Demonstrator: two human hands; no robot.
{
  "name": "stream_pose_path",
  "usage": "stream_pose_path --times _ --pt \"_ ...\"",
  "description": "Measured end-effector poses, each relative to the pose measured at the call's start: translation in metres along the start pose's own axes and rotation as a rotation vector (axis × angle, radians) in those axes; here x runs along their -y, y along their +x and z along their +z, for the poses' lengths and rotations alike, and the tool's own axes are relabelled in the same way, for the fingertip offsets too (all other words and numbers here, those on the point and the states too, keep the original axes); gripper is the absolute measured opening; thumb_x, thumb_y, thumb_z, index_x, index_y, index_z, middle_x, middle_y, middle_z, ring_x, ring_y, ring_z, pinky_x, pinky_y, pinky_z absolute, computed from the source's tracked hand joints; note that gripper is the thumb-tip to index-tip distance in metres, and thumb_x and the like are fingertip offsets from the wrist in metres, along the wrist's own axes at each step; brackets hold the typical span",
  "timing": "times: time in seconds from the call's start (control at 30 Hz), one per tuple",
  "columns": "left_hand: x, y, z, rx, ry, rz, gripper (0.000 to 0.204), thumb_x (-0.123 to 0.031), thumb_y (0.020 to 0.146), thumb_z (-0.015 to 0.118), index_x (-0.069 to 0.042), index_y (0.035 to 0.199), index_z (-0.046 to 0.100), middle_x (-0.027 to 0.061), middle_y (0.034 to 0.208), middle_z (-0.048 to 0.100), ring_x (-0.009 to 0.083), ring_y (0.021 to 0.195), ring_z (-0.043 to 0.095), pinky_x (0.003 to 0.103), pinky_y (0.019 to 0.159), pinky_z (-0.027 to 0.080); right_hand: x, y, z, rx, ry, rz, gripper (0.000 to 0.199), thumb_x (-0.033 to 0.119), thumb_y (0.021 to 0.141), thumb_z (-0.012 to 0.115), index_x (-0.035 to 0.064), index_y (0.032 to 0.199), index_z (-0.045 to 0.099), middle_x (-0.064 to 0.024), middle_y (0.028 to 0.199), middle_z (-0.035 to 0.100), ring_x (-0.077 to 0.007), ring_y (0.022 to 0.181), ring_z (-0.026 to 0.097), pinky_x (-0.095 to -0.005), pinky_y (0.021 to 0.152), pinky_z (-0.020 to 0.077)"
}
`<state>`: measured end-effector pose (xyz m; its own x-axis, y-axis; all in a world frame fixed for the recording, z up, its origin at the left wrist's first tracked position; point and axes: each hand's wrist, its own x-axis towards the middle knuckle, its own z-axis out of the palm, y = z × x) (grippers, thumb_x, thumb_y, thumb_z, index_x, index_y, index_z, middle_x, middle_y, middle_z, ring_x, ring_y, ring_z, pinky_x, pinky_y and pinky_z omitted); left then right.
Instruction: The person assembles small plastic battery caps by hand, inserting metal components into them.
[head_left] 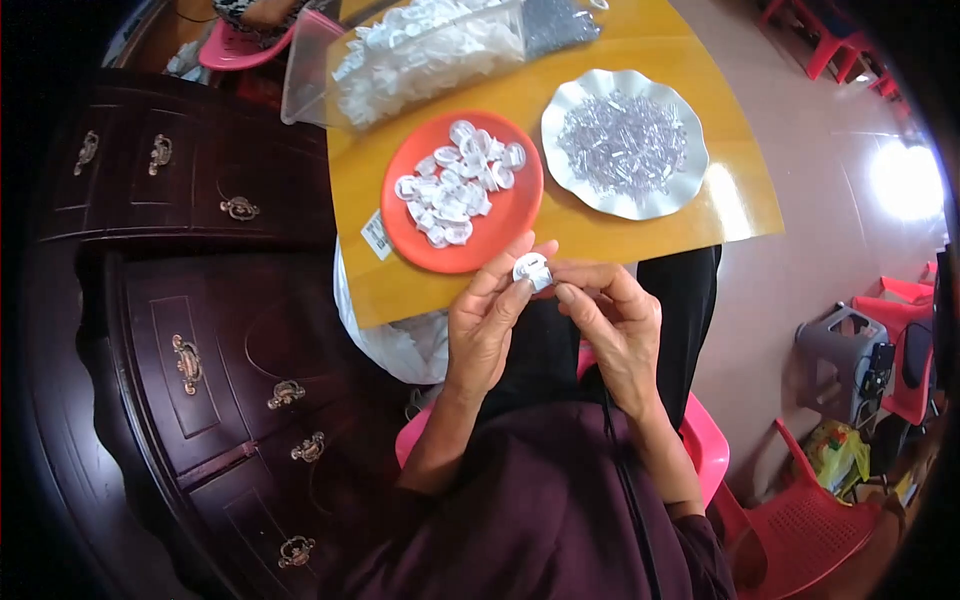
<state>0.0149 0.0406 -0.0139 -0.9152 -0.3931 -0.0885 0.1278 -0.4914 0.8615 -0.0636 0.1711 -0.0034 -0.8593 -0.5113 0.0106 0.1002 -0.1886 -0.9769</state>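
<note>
A small white plastic piece (531, 270) is pinched between the fingertips of my left hand (487, 318) and my right hand (612, 320), just off the near edge of a yellow board (620, 70). On the board, an orange plate (500, 215) carries a heap of similar white plastic pieces (455, 182). To its right, a white scalloped plate (640, 205) is filled with small clear tube-like bits (622, 143).
A clear plastic bin (305, 60) of white pieces sits at the board's far side. A dark wooden cabinet with brass handles (190, 365) stands on my left. Red plastic chairs (805, 525) and a grey stool (845, 355) are on the right. I sit on a pink chair (705, 440).
</note>
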Motion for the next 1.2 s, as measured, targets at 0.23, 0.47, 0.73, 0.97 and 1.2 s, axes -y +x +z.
stream_pose_path --times 0.23,0.47,0.73,0.97,1.2 --pt "0.005 -0.003 0.000 0.092 0.110 -0.016 0.056 0.001 0.098 0.051 -0.001 0.151 0.032 0.0187 0.143 0.048 0.0184 0.130 0.048 0.032 0.110 0.036 -0.002 -0.007 -0.007 -0.034 0.047 0.051 0.013 0.004 0.090 0.068 -0.0018 0.102 0.068 -0.0097 0.103 0.073 -0.0113 0.088 0.069 -0.0246 0.074 0.0557" --pt "0.005 -0.001 0.000 0.129 0.262 0.038 0.057 0.003 0.097 0.053 -0.002 0.150 0.034 0.0140 0.136 0.051 0.0171 0.126 0.050 0.032 0.108 0.039 -0.004 -0.009 -0.010 -0.038 0.034 0.040 0.011 0.004 0.089 0.070 -0.0016 0.099 0.068 -0.0091 0.103 0.073 -0.0107 0.086 0.068 -0.0248 0.074 0.0557" --pt "0.003 0.002 0.002 0.120 0.376 0.074 0.055 0.003 0.096 0.055 -0.004 0.148 0.039 0.0109 0.133 0.052 0.0148 0.121 0.052 0.028 0.103 0.041 -0.005 -0.008 -0.011 -0.038 0.004 0.022 0.011 0.005 0.088 0.071 -0.0013 0.096 0.068 -0.0086 0.101 0.073 -0.0107 0.084 0.067 -0.0246 0.070 0.0549" --pt "-0.001 0.004 0.002 0.159 0.586 0.171 0.056 0.004 0.092 0.059 -0.005 0.146 0.044 0.0104 0.128 0.055 0.0133 0.109 0.055 0.026 0.094 0.045 -0.002 -0.009 -0.013 -0.059 0.012 0.058 0.009 0.005 0.089 0.070 -0.0006 0.096 0.069 -0.0081 0.101 0.072 -0.0102 0.083 0.067 -0.0239 0.070 0.0543" --pt "-0.008 0.004 0.001 0.225 0.811 0.222 0.060 0.002 0.086 0.064 -0.005 0.143 0.048 0.0116 0.123 0.058 0.0200 0.101 0.058 0.030 0.089 0.047 -0.002 -0.010 -0.020 -0.020 -0.015 0.063 0.008 0.002 0.091 0.067 -0.0002 0.099 0.068 -0.0087 0.107 0.067 -0.0066 0.081 0.061 -0.0198 0.070 0.0520"
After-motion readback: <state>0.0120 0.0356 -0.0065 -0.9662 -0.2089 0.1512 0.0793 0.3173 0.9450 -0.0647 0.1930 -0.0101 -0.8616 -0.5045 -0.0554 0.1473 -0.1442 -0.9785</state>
